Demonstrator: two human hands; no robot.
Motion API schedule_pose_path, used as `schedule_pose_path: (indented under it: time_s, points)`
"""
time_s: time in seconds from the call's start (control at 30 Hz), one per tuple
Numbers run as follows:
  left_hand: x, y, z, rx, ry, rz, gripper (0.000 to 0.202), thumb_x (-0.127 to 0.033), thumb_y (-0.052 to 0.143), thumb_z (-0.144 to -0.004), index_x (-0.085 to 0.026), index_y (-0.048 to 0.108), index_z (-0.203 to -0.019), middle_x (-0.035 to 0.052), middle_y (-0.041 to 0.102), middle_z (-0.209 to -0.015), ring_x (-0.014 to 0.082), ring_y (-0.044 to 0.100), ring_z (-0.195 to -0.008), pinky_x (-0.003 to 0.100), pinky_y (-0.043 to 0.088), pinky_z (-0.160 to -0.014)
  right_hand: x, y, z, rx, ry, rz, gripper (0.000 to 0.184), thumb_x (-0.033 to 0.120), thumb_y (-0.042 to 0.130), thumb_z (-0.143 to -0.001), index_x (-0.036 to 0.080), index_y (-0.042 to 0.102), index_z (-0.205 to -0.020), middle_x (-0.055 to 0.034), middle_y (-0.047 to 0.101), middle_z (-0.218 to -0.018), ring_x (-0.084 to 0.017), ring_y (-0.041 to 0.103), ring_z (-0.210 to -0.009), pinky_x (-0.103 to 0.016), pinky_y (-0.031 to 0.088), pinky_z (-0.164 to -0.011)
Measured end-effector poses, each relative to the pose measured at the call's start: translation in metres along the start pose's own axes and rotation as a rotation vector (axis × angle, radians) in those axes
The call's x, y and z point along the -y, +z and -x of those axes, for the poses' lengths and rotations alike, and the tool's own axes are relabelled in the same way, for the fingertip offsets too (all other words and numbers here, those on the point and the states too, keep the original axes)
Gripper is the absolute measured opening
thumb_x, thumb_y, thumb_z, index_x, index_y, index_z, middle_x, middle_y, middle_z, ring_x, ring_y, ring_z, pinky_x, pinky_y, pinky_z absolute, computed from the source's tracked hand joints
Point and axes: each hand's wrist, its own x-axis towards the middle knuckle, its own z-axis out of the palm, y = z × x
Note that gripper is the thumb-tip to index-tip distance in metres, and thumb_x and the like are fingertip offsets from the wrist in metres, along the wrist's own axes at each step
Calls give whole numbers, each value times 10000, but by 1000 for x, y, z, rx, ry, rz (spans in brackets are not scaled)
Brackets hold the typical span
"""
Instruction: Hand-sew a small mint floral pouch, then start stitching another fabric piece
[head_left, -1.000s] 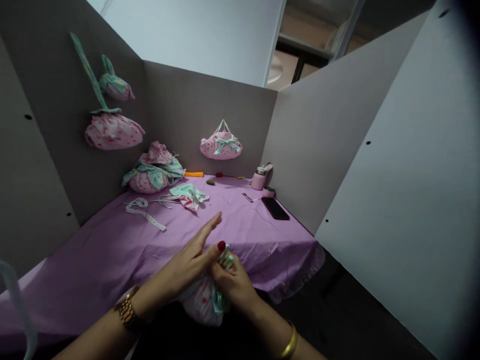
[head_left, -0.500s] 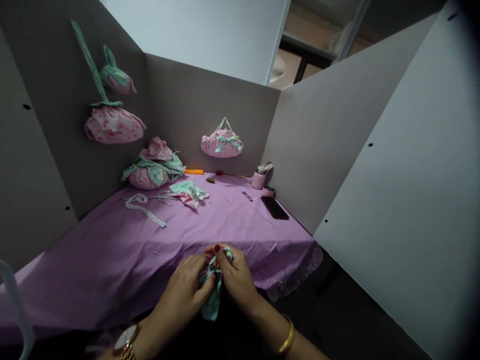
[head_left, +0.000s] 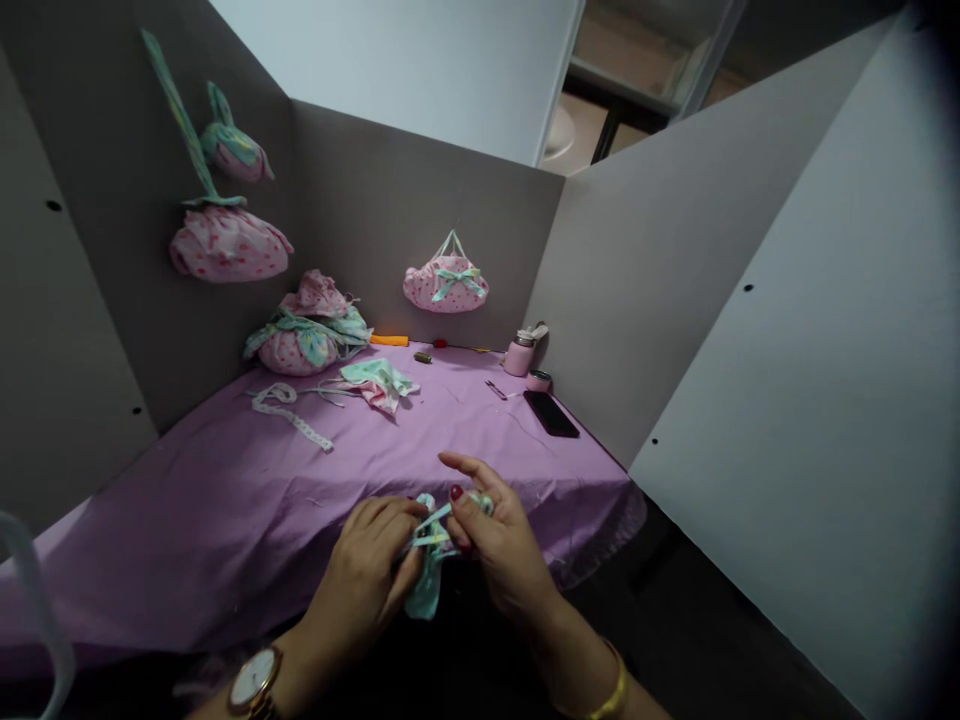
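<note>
My left hand and my right hand meet at the near edge of the purple tablecloth. Between them is a mint-green patterned fabric strip, part hanging down below the fingers. The left fingers are curled and pinch the strip. The right thumb and middle fingers pinch its upper end while the index finger points out over the table. A watch is on my left wrist, a gold bangle on my right.
Grey partition boards wall the table on three sides. Pink fabric pouches hang on the left board and back board; another pouch sits at the back. A measuring tape, fabric scraps, black phone and pink bottle lie behind.
A second ago my left hand lay flat and open over a pink bundle; now it pinches the green strip. The right index finger has lifted outward. The pink bundle is out of sight.
</note>
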Motion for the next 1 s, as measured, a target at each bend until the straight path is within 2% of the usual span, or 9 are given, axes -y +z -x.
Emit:
schedule_pose_path:
  time_s: [0.13, 0.2, 0.33, 0.5, 0.67, 0.77, 0.9, 1.0]
  points:
    - [4, 4, 2, -75, 68, -80, 224, -123, 485, -842, -209, 549, -1039, 80, 653, -1037, 266, 557, -1021, 478, 434, -916, 8, -10, 0, 111, -18, 514, 172, 331, 643, -770, 164, 606, -762, 39, 501, -578, -97, 407, -535, -214, 306, -511]
    - [6, 6, 4, -67, 72, -74, 233, -122, 491, -841, -214, 540, -1050, 78, 652, -1045, 268, 554, -1029, 491, 427, -925, 7, -13, -2, 180, -33, 601, 204, 305, 611, -790, 160, 590, -648, 25, 514, -594, -105, 426, -566, -223, 314, -533]
    - [6, 7, 7, -35, 79, 58, 199, -199, 475, -881, -233, 547, -1063, 79, 635, -1080, 260, 533, -1059, 439, 452, -911, -2, -12, -1, 135, -12, 432, 267, 351, 548, -832, 156, 581, -653, 31, 453, -568, -98, 378, -537, -225, 303, -518]
    - [5, 9, 7, -44, 68, 155, 242, -148, 404, -917, -251, 531, -1095, 75, 606, -1145, 225, 484, -1135, 408, 437, -954, -5, -3, 9, 117, -71, 209, 274, 351, 590, -817, 150, 586, -631, 24, 465, -592, -93, 386, -547, -214, 316, -514]
    - [6, 11, 8, -14, 94, 164, 231, -192, 412, -924, -248, 516, -1123, 93, 495, -1317, 248, 394, -1254, 448, 373, -1022, 2, 4, 22, 189, -128, 157, 284, 305, 592, -823, 149, 607, -586, 20, 489, -535, -92, 409, -511, -224, 330, -514]
    - [6, 10, 9, 12, 130, 212, 216, -235, 415, -928, -238, 536, -1107, 101, 480, -1341, 263, 387, -1267, 453, 347, -1034, 0, 7, 26, 225, -112, 78, 264, 305, 614, -810, 151, 632, -596, 10, 522, -534, -93, 430, -502, -226, 341, -511]
    - [6, 9, 10, 41, 29, 339, 255, -246, 363, -948, -225, 559, -1109, 109, 559, -1238, 232, 518, -1139, 361, 440, -920, -5, 10, 22, 154, 84, -205, 273, 349, 699, -732, 158, 577, -578, 38, 491, -514, -66, 392, -441, -195, 317, -451]
    - [5, 10, 10, 63, -81, 437, 278, -258, 349, -957, -234, 559, -1137, 88, 578, -1212, 215, 552, -1078, 320, 455, -876, -2, 7, 16, 106, 64, -165, 271, 366, 704, -734, 152, 586, -618, 31, 506, -549, -69, 412, -478, -192, 335, -470]
